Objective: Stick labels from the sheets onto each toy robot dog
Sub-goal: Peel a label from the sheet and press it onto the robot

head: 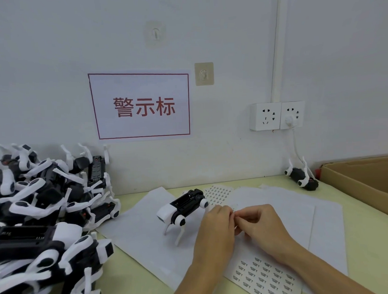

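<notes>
The tabletop (357, 240) is pale yellow-green and stands against a plain white wall (53, 63). A sign (141, 105) on the wall, bordered in red, reads "警示标" in red characters. Two adhesive hooks (204, 74) are fixed above it, and a double socket (276, 115) to the right has one white plug (289, 120) inserted. White paper sheets (143, 232) cover the middle of the tabletop. One toy robot dog (183, 210) stands upright on them, just left of the hands. The left hand (215, 225) and right hand (260, 222) meet fingertip to fingertip, both pinching a small label (234, 209); its print is too small to read. One label sheet (264, 274) lies under the forearms, another (219, 195) behind the dog; their text is illegible. A heap of dogs (43, 209) fills the left side. A single dog (302, 177) lies near a cardboard box (363, 182) at right.
</notes>
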